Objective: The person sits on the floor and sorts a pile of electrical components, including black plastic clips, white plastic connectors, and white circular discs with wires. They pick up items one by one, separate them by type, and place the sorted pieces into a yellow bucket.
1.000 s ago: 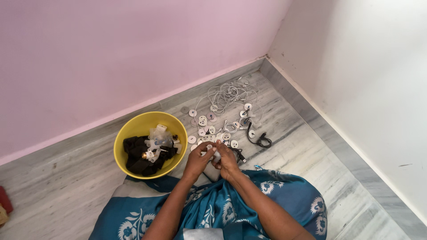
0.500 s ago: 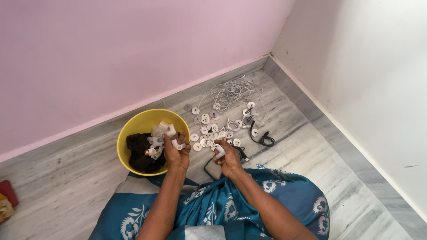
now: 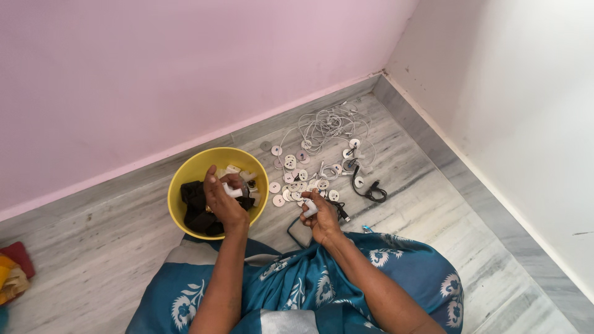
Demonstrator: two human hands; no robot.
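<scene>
While white discs (image 3: 296, 179) litter the floor, each hand (image 3: 221, 199) (image 3: 319, 216) grips a white piece.

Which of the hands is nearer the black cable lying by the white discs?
Right. The right hand sits just left of the black cable, holding a small white part; the left hand is farther off, over the yellow bowl.

Bright, even daylight; soft shadows.
</scene>
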